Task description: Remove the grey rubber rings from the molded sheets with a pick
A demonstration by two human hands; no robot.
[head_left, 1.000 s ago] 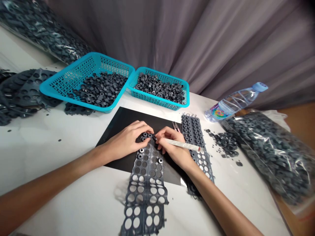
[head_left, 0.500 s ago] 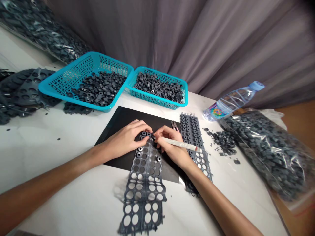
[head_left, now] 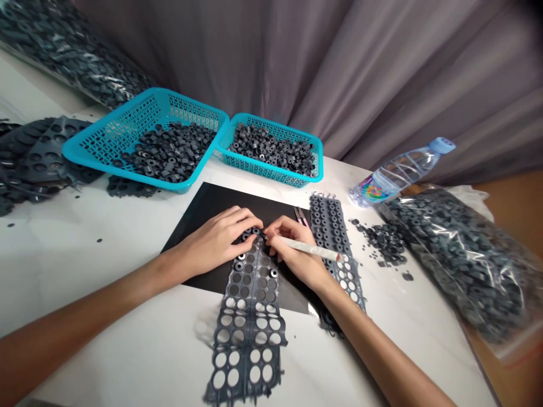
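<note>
A dark grey rubber sheet point(head_left: 250, 322) with rows of round holes runs from the near edge up onto a black mat point(head_left: 212, 209). My left hand point(head_left: 227, 237) is curled at the sheet's far end, thumb and fingers closing round it where small rubber rings point(head_left: 254, 231) show. My right hand point(head_left: 297, 249) grips a slim tool with a white wrapped handle point(head_left: 311, 249) like a pen; its tip, near the left fingertips, is too small to make out. A few loose rings point(head_left: 274, 273) lie on the sheet. Beside my right hand is a second sheet point(head_left: 328, 220) with rings along its far part.
Two blue baskets point(head_left: 186, 183) of small rubber parts stand behind the mat. Tweezers point(head_left: 300, 216) lie beside the second sheet. To the right are a plastic bottle point(head_left: 399, 175), loose black scraps point(head_left: 388, 243) and a filled clear bag point(head_left: 466, 260). Rubber sheets point(head_left: 46, 152) pile at left.
Both hands stay at the far end of the sheet, almost still. The camera view has shifted very slightly; nothing has visibly been taken up or let go.
</note>
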